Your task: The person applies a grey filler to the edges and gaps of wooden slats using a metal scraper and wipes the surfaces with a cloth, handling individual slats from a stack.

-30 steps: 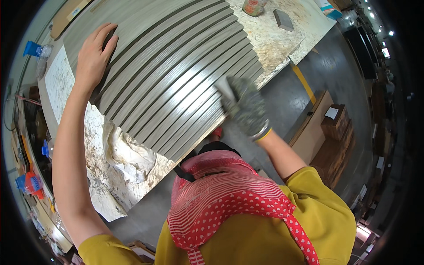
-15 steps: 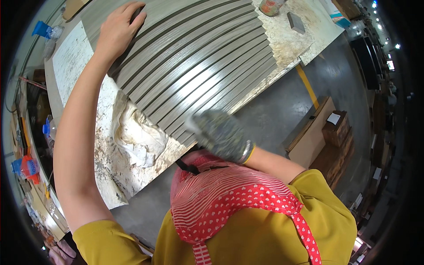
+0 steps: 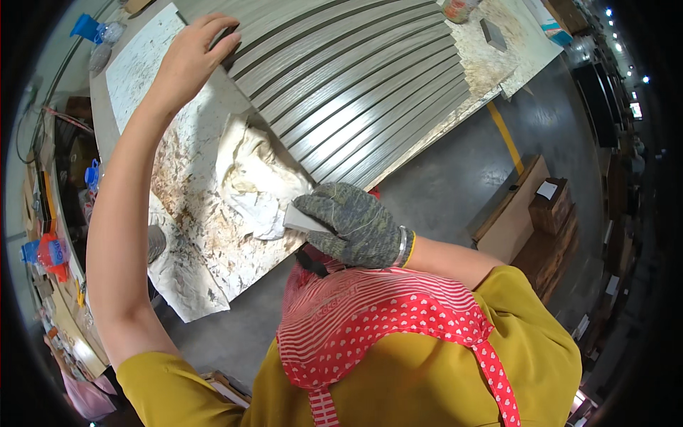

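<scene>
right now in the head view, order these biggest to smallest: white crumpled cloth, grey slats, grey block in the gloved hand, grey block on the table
1. Grey slats
2. White crumpled cloth
Unranked: held grey block and tabletop grey block look alike; nearness makes it unsure.

A woodworking workshop
Stains mark the tabletop [image 3: 186, 186]; beyond its right edge, a yellow line [image 3: 506, 136] crosses the grey floor [image 3: 437, 192] near brown wooden pieces [image 3: 551, 210].
</scene>
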Motion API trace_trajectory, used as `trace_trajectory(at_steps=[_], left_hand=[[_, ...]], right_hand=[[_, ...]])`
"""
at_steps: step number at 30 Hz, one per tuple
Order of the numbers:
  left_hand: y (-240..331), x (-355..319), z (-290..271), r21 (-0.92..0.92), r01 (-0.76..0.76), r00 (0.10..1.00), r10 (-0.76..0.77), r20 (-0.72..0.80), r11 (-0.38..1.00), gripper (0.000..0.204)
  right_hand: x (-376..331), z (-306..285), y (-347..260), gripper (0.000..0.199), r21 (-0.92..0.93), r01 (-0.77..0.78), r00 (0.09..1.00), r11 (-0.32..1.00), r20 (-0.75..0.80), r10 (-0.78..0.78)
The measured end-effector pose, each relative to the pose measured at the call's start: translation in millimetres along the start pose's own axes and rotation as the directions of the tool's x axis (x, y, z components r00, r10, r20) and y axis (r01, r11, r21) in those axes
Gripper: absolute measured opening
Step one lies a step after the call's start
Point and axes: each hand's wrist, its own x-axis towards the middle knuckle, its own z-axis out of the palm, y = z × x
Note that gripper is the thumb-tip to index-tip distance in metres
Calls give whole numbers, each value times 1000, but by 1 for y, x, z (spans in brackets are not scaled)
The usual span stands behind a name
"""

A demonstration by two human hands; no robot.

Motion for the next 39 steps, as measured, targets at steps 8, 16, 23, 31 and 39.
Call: trace_trajectory(at_steps=[8, 16, 23, 31, 39], left_hand=[[13, -5, -11, 63, -70, 986, 60, 153, 996, 43], [4, -15, -3, 47, -107, 994, 109, -33, 993, 45], [-7, 23, -11, 39, 76, 997, -76, 3, 996, 40], [-7, 63, 51, 142, -31, 989, 50, -137, 989, 45], [3, 61, 48, 142, -8, 994, 24, -111, 990, 46]], right_hand=[[98, 106, -57, 35, 363, -90, 928, 927, 368, -55], [104, 213, -63, 18, 57, 457, 889, 888, 18, -458], [100, 56, -7, 67, -298, -65, 989, 952, 105, 100], [67, 55, -4, 33, -201, -101, 924, 974, 344, 166], [-1, 10, 34, 40, 933, 67, 946, 355, -172, 274]])
